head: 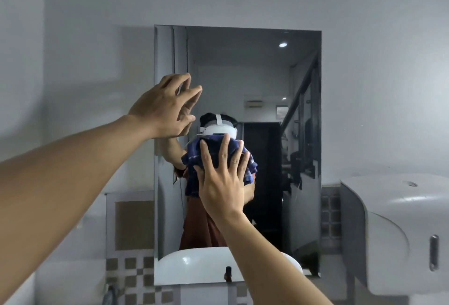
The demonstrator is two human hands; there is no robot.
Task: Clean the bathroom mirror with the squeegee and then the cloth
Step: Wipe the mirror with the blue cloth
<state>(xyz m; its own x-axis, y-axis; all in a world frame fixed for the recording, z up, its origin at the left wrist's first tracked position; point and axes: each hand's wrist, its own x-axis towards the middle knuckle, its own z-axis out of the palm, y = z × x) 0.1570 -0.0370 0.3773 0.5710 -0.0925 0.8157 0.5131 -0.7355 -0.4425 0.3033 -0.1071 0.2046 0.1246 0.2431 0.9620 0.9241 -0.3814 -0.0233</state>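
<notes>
A rectangular frameless mirror [262, 73] hangs on the pale wall above a basin. My right hand [222, 180] presses a blue checked cloth [194, 158] flat against the middle of the glass, fingers spread over it. My left hand [165, 106] is raised at the mirror's left edge, fingers apart and curled, fingertips at or near the glass, holding nothing. The mirror reflects a person wearing a white headset. No squeegee is in view.
A white wall dispenser [398, 231] juts out at the right of the mirror. A white basin [194, 265] with a dark tap [228, 272] shows in the reflection at the mirror's bottom edge. Checked tiles [136, 273] cover the lower wall.
</notes>
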